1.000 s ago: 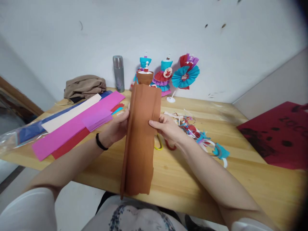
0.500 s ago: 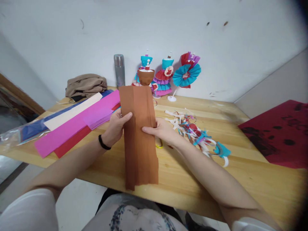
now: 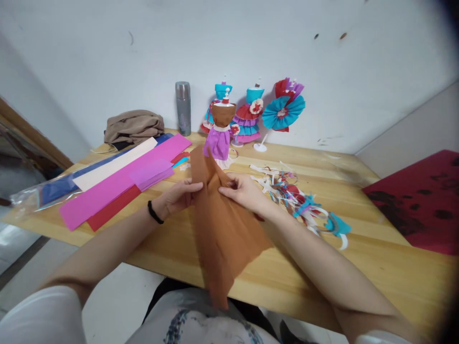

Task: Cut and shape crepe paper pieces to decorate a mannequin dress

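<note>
A long piece of brown crepe paper (image 3: 225,234) hangs between my hands over the table's front edge, its lower end fanned out to the right. My left hand (image 3: 181,195) pinches its left edge, thumb on top. My right hand (image 3: 244,191) grips the right side near the top, where the paper is bunched and creased. Just beyond the paper stands a small dress form (image 3: 218,138) with a brown top and a purple skirt; its base is partly hidden.
Coloured paper sheets (image 3: 125,179) lie at the left by a folded brown cloth (image 3: 134,126) and a grey thermos (image 3: 183,110). More dressed forms (image 3: 249,112) stand along the wall. Paper scraps (image 3: 301,200) are heaped right of my right hand; a red board (image 3: 423,200) is at the far right.
The brown paper has gone from hanging nearly flat to bunched at the top and flared below. It sits lower, so the purple-skirted dress form now shows behind it.
</note>
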Tool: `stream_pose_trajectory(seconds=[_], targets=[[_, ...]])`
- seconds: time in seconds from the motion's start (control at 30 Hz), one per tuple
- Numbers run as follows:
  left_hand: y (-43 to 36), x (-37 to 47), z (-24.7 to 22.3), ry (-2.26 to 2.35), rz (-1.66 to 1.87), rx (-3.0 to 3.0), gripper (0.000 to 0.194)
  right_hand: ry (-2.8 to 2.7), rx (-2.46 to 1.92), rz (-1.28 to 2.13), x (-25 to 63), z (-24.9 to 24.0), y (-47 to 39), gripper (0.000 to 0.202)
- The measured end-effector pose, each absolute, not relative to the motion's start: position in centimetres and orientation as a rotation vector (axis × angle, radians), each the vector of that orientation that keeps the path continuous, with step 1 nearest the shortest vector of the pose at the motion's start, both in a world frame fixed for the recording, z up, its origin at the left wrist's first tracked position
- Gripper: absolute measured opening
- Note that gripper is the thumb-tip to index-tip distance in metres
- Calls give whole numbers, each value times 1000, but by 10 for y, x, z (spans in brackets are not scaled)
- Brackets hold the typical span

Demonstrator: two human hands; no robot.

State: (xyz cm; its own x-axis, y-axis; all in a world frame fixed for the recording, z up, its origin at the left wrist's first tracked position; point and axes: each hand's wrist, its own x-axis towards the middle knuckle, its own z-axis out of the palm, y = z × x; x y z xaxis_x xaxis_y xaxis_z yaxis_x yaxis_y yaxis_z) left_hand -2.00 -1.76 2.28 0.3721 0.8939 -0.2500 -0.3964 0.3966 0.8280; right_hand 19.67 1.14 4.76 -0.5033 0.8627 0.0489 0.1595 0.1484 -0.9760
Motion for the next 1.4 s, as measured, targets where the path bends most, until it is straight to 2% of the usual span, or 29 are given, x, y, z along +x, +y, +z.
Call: stream_pose_trajectory(seconds=[0.1, 0.2, 0.33, 0.5, 0.63, 0.77, 1.03, 1.13, 1.4], targets=[[-18, -19, 22, 721, 878, 761, 37, -1843, -1001, 1340, 201, 52, 15, 13], [-20, -16, 24, 736, 891, 788, 39, -1815, -968, 1427, 202, 53, 12, 16], [-23, -11, 28, 830, 1143, 857, 36, -1660, -950, 1635, 199, 54, 5, 22], [-22, -7, 28, 924, 1478, 868, 29, -1594, -986, 1655, 196, 48, 5, 32], [-13, -14, 18, 1023, 1596, 764, 36, -1750, -953, 1685, 193, 33, 11, 41], [-4, -24, 10, 1154, 1646, 725, 34, -1935, -927, 1598, 193, 20, 16, 47], [-1, -27, 20, 1103, 1796, 664, 29, -1774, -1011, 1611, 186, 9, 18, 32], [-8, -18, 23, 969, 1750, 645, 30, -1685, -970, 1635, 183, 13, 22, 32], [-24, -1, 9, 894, 1329, 457, 41, -1761, -877, 1746, 187, 22, 33, 22]])
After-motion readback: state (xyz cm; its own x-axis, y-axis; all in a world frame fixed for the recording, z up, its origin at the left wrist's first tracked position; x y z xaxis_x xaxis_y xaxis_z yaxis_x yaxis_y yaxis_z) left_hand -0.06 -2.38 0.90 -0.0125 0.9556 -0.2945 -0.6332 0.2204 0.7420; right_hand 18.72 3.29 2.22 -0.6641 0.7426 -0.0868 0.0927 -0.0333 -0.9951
